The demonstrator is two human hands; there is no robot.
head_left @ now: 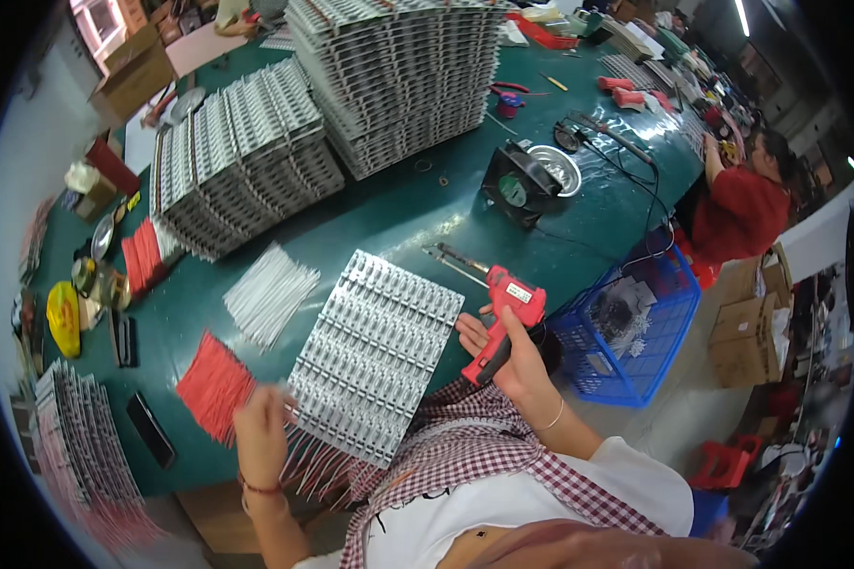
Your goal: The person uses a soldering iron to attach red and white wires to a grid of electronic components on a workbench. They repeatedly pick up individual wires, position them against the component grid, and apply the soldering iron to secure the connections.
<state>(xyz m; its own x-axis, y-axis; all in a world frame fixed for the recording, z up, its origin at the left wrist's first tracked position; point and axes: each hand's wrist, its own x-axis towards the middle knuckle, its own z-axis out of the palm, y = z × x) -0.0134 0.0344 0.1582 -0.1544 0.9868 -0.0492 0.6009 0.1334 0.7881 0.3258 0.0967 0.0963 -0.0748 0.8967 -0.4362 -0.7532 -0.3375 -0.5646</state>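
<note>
In my right hand rests a red soldering gun, its handle between thumb and fingers, its thin metal tip pointing up and left over the table. A panel of silvery metal-and-white parts in rows lies in front of me at the table edge, with red wires hanging from its near side. My left hand is at the panel's lower left edge, fingers drawn together and slightly blurred; what they hold is too small to make out. Beside it lies a bundle of red wires, and beyond that a bundle of white wires.
Two tall stacks of similar panels stand at the back. A black fan and a metal bowl sit to the right. A blue crate stands at the table's right edge. A phone lies left. Another person works far right.
</note>
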